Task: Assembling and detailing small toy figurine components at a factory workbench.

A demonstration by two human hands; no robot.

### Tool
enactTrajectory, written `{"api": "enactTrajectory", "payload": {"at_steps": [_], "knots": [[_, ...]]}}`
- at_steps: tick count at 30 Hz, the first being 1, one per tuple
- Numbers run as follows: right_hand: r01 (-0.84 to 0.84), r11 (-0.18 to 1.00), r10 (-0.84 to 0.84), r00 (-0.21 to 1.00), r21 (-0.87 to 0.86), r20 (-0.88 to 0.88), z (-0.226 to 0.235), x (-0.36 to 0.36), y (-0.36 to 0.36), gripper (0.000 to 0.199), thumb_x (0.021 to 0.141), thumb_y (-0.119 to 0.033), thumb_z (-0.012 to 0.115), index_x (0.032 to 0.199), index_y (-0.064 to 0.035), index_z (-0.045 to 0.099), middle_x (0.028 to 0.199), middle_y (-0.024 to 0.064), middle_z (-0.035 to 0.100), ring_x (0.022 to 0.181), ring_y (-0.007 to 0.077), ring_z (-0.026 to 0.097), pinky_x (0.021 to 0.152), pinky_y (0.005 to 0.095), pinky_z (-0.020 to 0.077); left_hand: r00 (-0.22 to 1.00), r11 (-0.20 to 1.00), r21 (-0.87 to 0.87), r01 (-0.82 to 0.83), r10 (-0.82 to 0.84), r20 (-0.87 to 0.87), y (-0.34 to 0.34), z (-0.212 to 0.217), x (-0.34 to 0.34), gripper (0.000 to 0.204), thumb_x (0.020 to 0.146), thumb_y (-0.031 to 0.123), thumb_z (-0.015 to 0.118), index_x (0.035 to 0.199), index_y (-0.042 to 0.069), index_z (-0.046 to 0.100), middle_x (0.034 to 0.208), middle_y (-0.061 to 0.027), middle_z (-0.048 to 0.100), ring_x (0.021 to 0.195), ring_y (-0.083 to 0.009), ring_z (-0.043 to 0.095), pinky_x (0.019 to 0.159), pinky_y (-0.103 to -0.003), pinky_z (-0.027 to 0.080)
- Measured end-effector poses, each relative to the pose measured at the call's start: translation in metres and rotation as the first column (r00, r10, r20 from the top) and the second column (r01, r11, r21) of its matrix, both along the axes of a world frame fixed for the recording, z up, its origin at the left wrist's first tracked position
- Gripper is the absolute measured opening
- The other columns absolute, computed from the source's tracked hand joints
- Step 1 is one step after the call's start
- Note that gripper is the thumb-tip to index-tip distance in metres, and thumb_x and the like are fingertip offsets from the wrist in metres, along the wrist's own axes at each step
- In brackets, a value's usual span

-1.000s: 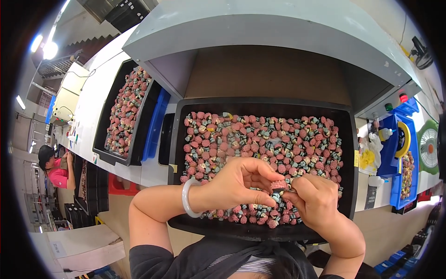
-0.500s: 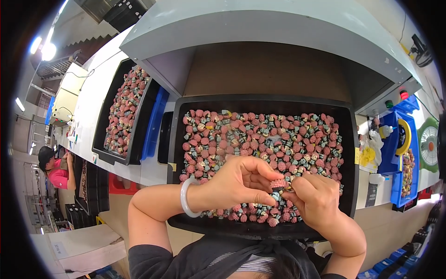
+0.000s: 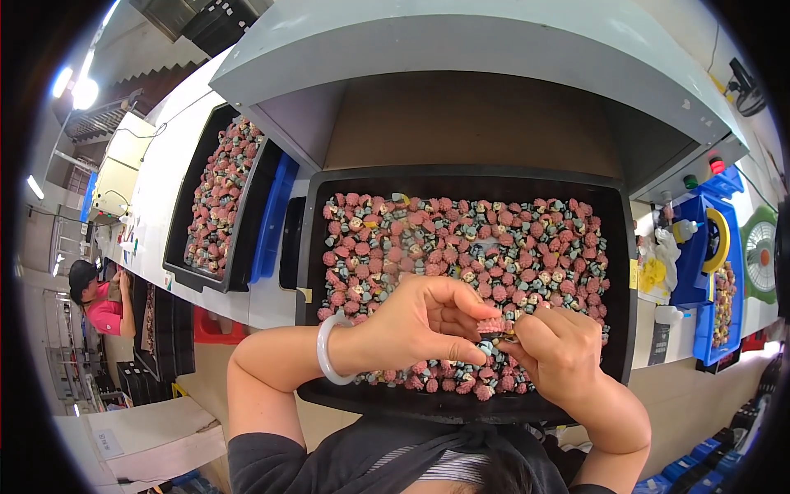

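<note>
A small pink-topped figurine [image 3: 491, 326] is held up between my two hands over a wide black tray [image 3: 395, 174]. The fingers and thumb of my left hand [image 3: 428, 325], which has a pale bangle [image 3: 323, 350] at its wrist, pinch it from the left. My right hand [image 3: 555, 346] is curled with thumb and forefinger pressed together at the figurine's right side; whatever lies in that pinch is too small to make out. Several similar pink, grey and cream figurines [image 3: 461, 230] fill the tray below, partly hidden by my hands.
Behind the tray stands a large grey hooded box [image 3: 477, 49]. To the left is another black tray [image 3: 173, 247] of figurines, beside a blue bin [image 3: 276, 218]. Right are a bottle [image 3: 683, 230], a blue tray [image 3: 704, 354] and a green fan [image 3: 759, 255]. A person in pink [image 3: 107, 309] works far left.
Both hands stay almost in place. The figurine has turned slightly between my fingers, and my right hand has shifted a little.
</note>
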State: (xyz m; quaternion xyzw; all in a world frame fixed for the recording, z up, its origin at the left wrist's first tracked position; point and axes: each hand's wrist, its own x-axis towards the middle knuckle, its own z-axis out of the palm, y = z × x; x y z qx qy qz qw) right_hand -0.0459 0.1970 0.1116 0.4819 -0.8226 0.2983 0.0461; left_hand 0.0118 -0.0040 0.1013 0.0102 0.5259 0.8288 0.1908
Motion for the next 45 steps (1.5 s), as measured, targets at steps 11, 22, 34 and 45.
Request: {"api": "enactTrajectory", "payload": {"at_steps": [11,22,34,45], "knots": [[0.013,1.0,-0.013,1.0,-0.022,-0.015,0.0006,-0.0004,-0.0016,0.027,0.066,-0.02,0.07,0.068,-0.0057,0.047,0.055,0.0056,0.044,0.045,0.0232,0.045,0.04,0.0333,0.0339,1.0,0.999,0.035,-0.002,0.002,-0.003,0.0005,0.0026,-0.0011,0.035,0.066,-0.014,0.068,0.096,0.0,0.056,0.102,-0.0107,0.055,0.097,-0.0186,0.057,0.081,-0.032,0.053],[0.032,0.999,-0.03,0.996,-0.025,0.087,-0.0004,-0.0003,-0.0013,0.027,0.067,-0.019,0.07,0.067,-0.0063,0.047,0.055,0.0058,0.044,0.045,0.0235,0.046,0.04,0.0339,0.034,0.996,1.0,-0.018,-0.022,0.02,-0.092,0.0014,-0.0001,-0.0012,0.034,0.066,-0.014,0.068,0.095,0.0,0.057,0.099,-0.0111,0.056,0.094,-0.0183,0.058,0.081,-0.032,0.051],[0.018,0.999,-0.02,0.998,-0.036,-0.066,-0.0008,-0.0003,-0.0015,0.028,0.064,-0.017,0.071,0.066,-0.0063,0.046,0.054,0.0058,0.043,0.045,0.023,0.045,0.04,0.0336,0.0341,0.998,0.999,0.046,-0.017,0.02,-0.061,0.0013,-0.0007,0.0008,0.035,0.064,-0.015,0.069,0.094,0.001,0.056,0.099,-0.0108,0.057,0.096,-0.0182,0.057,0.083,-0.032,0.05],[0.009,0.998,-0.007,0.999,-0.057,0.037,-0.0023,0.0003,-0.0024,0.027,0.065,-0.017,0.071,0.067,-0.0058,0.046,0.055,0.0063,0.044,0.046,0.0243,0.046,0.041,0.0339,0.0349,0.998,0.999,0.038,-0.026,0.028,-0.059,0.0013,0.0005,0.0019,0.036,0.064,-0.014,0.069,0.094,0.001,0.056,0.099,-0.0106,0.057,0.096,-0.018,0.057,0.083,-0.032,0.05]]}}
